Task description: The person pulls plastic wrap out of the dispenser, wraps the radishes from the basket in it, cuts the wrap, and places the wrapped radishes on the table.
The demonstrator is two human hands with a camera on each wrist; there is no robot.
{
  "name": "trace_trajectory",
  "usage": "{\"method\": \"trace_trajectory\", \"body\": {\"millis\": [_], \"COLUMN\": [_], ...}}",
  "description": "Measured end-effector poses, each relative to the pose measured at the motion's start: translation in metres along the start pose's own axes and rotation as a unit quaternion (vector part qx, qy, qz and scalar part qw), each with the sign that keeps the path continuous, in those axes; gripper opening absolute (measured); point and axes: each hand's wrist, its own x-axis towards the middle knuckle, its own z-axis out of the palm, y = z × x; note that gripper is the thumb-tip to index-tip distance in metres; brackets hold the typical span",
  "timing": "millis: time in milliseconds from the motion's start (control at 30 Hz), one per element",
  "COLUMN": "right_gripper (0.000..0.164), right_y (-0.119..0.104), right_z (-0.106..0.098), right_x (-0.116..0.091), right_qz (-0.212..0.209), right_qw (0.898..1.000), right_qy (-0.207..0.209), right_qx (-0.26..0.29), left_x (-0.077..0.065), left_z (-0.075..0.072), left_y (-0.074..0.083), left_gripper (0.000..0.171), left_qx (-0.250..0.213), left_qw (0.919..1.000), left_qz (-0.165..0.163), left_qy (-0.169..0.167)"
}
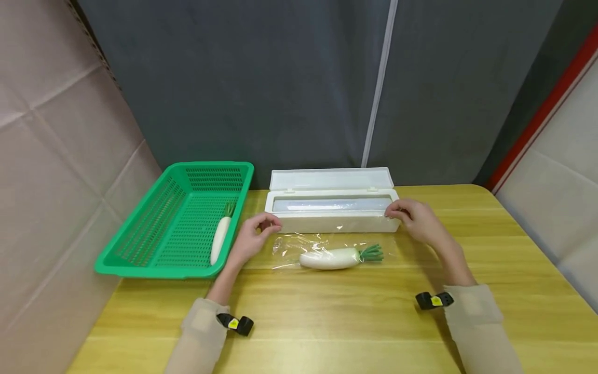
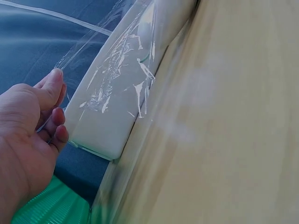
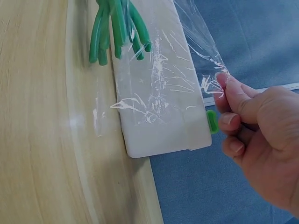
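A sheet of clear plastic wrap (image 1: 289, 244) stretches from both hands down over a white radish (image 1: 329, 258) with green stalks, which lies on the table in front of a white wrap dispenser box (image 1: 336, 224). My left hand (image 1: 254, 236) pinches one corner of the film between thumb and forefinger at the box's left front. Across from it, my right hand (image 1: 416, 221) pinches the other corner near the box's right end. Both wrist views show the film (image 2: 107, 79) creased and shiny between the hands and the box. The dispenser's lid (image 1: 331, 179) stands raised, showing the wrap roll (image 1: 333, 204).
To the left, a green plastic basket (image 1: 175, 272) holds a second white radish (image 1: 220, 240) along its right side. A dark grey curtain (image 1: 257, 88) hangs behind the wooden table (image 1: 350, 322). Pale panels stand at both sides.
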Motion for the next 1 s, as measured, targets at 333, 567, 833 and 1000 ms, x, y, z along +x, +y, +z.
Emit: {"method": "trace_trajectory", "body": {"millis": [333,567,833,1000], "right_gripper": [0.013,0.012,0.014,0.014], "right_y": [0.003,0.003,0.008,0.012], "right_z": [0.0,0.002,0.003,0.004], "right_x": [-0.01,-0.02,-0.029,-0.034], "right_qz": [0.015,0.011,-0.002,-0.002], "right_qw": [0.998,0.995,0.986,0.977], "right_qy": [-0.042,-0.054,-0.084,-0.123], "right_qx": [0.051,0.084,0.145,0.175], "left_x": [-0.007,-0.015,-0.025,-0.029], "left_z": [0.009,0.008,0.002,0.0], "left_y": [-0.032,-0.031,-0.023,-0.023], "left_gripper": [0.006,0.008,0.01,0.011], "left_qx": [0.001,-0.013,-0.015,-0.017], "left_qw": [0.9995,0.998,0.9939,0.9886], "left_qz": [-0.007,0.015,0.019,0.027], "left_qy": [-0.03,-0.059,-0.108,-0.147]}}
